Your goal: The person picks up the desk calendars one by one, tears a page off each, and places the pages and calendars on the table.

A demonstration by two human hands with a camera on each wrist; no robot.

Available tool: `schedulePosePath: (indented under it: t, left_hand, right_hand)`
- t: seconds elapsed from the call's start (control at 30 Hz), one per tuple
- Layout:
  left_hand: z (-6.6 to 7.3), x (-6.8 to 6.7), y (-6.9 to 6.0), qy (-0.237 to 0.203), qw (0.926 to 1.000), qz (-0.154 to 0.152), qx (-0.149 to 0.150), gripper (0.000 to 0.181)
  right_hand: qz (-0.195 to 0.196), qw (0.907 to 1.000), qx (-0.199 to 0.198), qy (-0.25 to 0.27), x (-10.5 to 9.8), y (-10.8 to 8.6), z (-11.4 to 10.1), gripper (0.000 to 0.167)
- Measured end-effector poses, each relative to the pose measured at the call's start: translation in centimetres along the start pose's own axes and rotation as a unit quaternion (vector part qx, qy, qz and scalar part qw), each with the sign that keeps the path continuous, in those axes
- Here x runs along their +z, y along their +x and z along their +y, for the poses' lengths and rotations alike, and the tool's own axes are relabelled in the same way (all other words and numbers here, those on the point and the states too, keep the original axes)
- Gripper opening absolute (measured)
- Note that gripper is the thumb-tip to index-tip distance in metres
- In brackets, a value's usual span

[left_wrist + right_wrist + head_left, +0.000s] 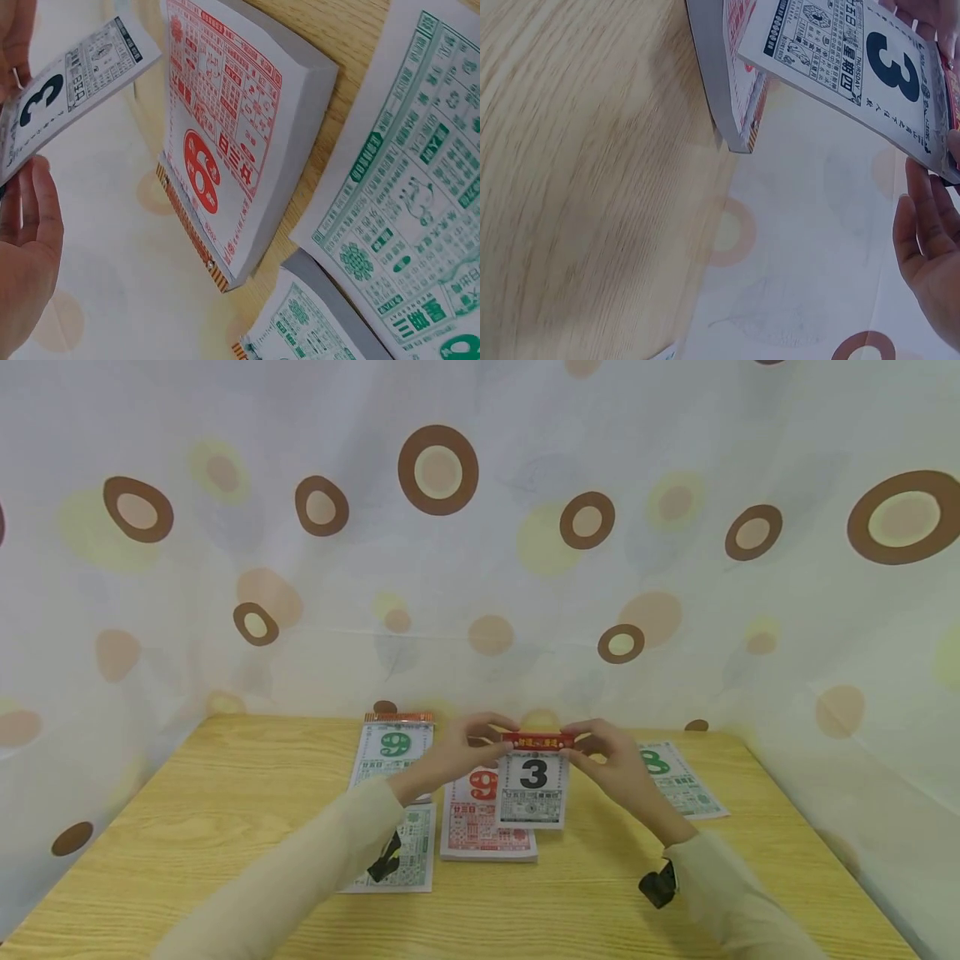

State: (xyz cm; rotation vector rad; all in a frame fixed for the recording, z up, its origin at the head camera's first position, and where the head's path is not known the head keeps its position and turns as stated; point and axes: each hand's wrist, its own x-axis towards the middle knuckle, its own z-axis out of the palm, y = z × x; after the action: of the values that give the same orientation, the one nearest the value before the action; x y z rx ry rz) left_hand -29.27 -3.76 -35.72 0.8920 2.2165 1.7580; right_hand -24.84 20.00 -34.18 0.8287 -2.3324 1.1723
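A small tear-off calendar [532, 810] with a black 3 and a red header strip is held up above the table. My left hand [467, 750] pinches the left end of its header, and my right hand [613, 764] pinches the right end. Right behind and below it lies a thick calendar pad [487, 841] with a red 9, partly covered by the small one. In the right wrist view the small calendar [840, 56] hangs tilted, with the fingers of my right hand [934, 255] at its top edge.
Back left on the wooden table [622, 902] lies a calendar [375, 756] with a green 9. Another green-printed calendar [417, 852] sits in front of it, partly under my left sleeve. A green 8 calendar [693, 789] lies at right. A dotted curtain [510, 685] closes the back.
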Motion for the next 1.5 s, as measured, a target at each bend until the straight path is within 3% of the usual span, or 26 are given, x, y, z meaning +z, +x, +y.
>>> schedulePosePath:
  t: [0.3,0.6,0.93,1.13,1.5]
  left_hand:
    - [-0.2,-1.5,-0.7,-0.004,0.9995,0.025,-0.019,0.028]
    - [0.8,-2.5,-1.1,-0.01,0.9978,0.055,-0.035,0.029]
    - [1.1,-3.7,-1.0,-0.006,0.9971,0.073,-0.018,0.028]
    - [1.3,-4.3,-0.8,-0.001,0.996,0.087,-0.02,0.028]
    - [1.1,-4.5,-0.6,-0.008,0.9955,0.091,-0.028,0.033]
  right_hand:
    - [0.011,0.9998,-0.009,0.013,1.3,0.7,-0.7,0.029]
    - [0.021,0.9995,0.022,0.006,1.9,1.1,-1.5,0.034]
    - [0.044,0.9984,0.035,0.004,1.9,1.2,-1.9,0.033]
    - [0.053,0.9984,0.008,-0.017,2.7,1.1,0.7,0.032]
    - [0.04,0.993,-0.087,-0.069,4.7,0.8,1.0,0.039]
